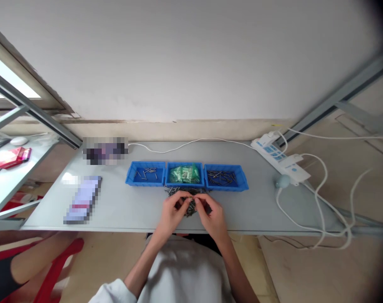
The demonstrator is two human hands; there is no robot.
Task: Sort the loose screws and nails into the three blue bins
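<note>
My left hand (175, 210) and my right hand (210, 213) meet over a pile of dark, thin metal pins or screws (188, 210) on the table. Thumb and forefinger are pinched together on each hand, with the fingertips almost touching. Whatever they hold is too small to make out. Just beyond the pile, three blue trays stand side by side. A few thin metal pieces lie in the left tray (130, 179). Shiny green plastic packets (184, 173) fill the middle tray (182, 185). Many darker pieces are in the right tray (244, 181).
On the grey table (122, 210), a blurred-out phone-like object (84, 200) lies at left, with another blurred-out object (105, 151) behind it. A white power strip (281, 158) with cables sits at right. Another person's leg (36, 256) and a red stool (57, 269) are at lower left.
</note>
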